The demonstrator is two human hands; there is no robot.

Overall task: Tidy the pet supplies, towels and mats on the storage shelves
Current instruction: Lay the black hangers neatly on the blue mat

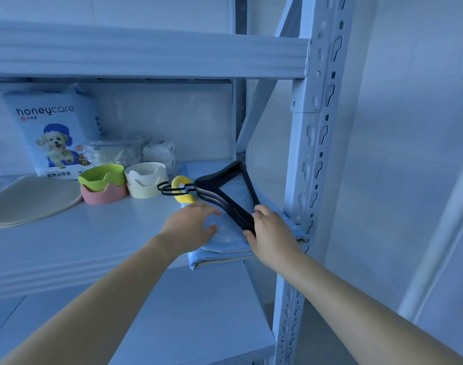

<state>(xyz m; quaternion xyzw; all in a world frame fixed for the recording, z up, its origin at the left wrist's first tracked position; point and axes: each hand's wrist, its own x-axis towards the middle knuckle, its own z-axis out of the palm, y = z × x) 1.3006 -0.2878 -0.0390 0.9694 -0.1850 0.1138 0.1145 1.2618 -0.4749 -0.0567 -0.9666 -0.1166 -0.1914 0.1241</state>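
Observation:
A folded blue dotted mat point(226, 234) lies at the right end of the middle shelf point(93, 233), its front edge hanging over the shelf's lip. A stack of black hangers point(225, 191) rests on top of the mat, hooks pointing left. My right hand point(271, 233) grips the near end of the hangers between fingers and thumb. My left hand point(192, 226) lies flat on the mat with spread fingers. A yellow curved toy point(181, 189) sits by the hanger hooks.
Left of the mat stand a cream bowl point(146, 180), a green bowl point(101, 176) nested in a pink one point(104, 193), a beige mat point(33, 198), a honeycare pad bag point(54, 133) and wrapped white packs point(159, 152). The metal upright point(314, 154) stands just right of my right hand.

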